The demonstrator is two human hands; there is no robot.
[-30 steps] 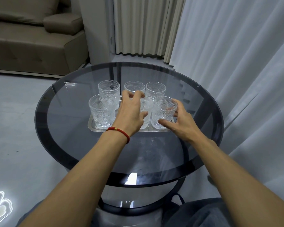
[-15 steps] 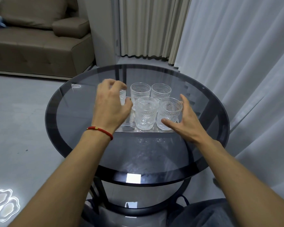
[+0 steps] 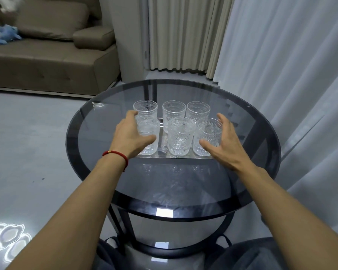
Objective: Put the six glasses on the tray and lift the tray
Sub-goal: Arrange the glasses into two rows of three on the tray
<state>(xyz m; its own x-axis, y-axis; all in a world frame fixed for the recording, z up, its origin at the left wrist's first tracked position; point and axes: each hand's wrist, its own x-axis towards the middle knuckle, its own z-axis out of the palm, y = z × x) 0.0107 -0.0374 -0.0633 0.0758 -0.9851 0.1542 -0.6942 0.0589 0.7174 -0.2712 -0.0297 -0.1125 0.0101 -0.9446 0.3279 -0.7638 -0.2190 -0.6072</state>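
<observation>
Several clear patterned glasses stand in two rows on a shiny metal tray (image 3: 176,156) on the round dark glass table (image 3: 183,182). The front row holds a left glass (image 3: 149,140), a middle glass (image 3: 180,136) and a right glass (image 3: 209,133). My left hand (image 3: 131,136), with a red cord at the wrist, is at the tray's left end, fingers spread beside the front left glass. My right hand (image 3: 225,141) is open at the tray's right end, next to the front right glass. Neither hand holds anything.
A brown sofa (image 3: 47,51) with a blue soft toy (image 3: 4,36) stands at the back left. Curtains (image 3: 281,65) hang behind and to the right of the table. My knees are under the table's near edge.
My left hand has come off the middle glasses and moved left to the tray's left end. My right hand has stayed at the right end. The view has shifted.
</observation>
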